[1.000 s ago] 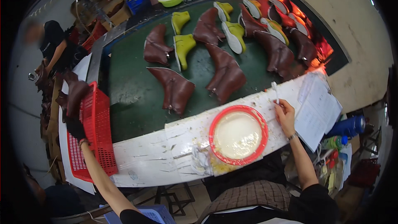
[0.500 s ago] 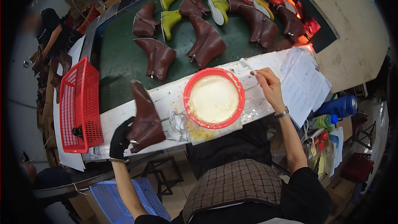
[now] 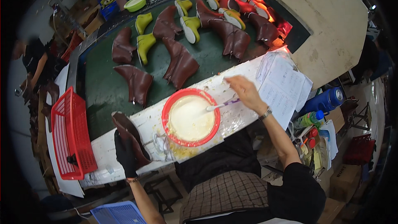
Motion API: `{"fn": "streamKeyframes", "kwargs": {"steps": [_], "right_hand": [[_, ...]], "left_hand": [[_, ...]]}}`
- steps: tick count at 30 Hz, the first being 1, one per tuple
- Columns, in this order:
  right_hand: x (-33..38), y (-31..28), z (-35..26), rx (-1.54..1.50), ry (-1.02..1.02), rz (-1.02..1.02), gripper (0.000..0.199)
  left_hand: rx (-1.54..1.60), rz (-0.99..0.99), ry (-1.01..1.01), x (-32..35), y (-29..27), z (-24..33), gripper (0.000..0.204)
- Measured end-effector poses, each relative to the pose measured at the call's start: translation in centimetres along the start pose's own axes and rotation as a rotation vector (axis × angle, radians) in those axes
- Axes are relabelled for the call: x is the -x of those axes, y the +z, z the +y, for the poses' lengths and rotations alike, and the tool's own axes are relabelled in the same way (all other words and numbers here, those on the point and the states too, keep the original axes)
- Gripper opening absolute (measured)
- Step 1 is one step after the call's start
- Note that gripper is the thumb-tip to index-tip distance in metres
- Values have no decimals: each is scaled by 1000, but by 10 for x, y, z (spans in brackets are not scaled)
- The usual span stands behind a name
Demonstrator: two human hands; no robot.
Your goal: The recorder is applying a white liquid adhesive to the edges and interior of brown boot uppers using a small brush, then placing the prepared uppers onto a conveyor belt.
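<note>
My left hand, in a black glove, is closed on the side of a brown ankle boot, held up over the near left of the white bench strip. The boot's opening faces up and away. Right of it, a red-rimmed bowl holds a creamy white liquid. A slim brush with a white and purple handle slants over the bowl's right rim, its tip at the liquid. My bare right hand is at the handle's upper end; its fingers partly hide the grip. A crumpled white cloth lies beside the bowl.
Several brown boots and yellow-green shoes lie on the green surface, some under red light. A red basket stands left; papers and a blue bottle are right. Other people are at the far side and left.
The brush has swung from above the bowl's right side down into the bowl as my right hand moved left. My left hand has turned the boot so its opening shows more.
</note>
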State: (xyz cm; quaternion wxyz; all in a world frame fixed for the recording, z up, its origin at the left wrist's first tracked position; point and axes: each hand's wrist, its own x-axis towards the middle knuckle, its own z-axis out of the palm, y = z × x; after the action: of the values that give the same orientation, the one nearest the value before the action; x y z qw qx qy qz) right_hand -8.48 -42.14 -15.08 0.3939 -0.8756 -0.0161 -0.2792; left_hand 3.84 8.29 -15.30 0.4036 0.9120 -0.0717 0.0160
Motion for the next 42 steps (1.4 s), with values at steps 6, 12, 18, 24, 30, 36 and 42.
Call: {"fn": "streamKeyframes", "kwargs": {"steps": [6,12,18,24,30,36,42], "right_hand": [[-138,-100,149,335,206,481,28],[-210,-131,272,848,265,385,70],[-235,-115,313,1164,434,298,68],[-236,-123,341,1242,376,377,60],[-232,-125,353,1171,303,504,44],[-236,-124,355,1103,343,590,34],[-246,-144,336,925,565,647,40]], "left_hand": [[-48,89,-45,4,9,1,59],[-23,180,-165,4,24,2,62],[-95,211,-140,-1,25,3,72],[-59,233,-151,-2,29,20,61],[-147,228,-217,-5,28,26,62],[463,244,-461,-8,19,-28,62],[226,227,-193,-8,35,-45,68]]}}
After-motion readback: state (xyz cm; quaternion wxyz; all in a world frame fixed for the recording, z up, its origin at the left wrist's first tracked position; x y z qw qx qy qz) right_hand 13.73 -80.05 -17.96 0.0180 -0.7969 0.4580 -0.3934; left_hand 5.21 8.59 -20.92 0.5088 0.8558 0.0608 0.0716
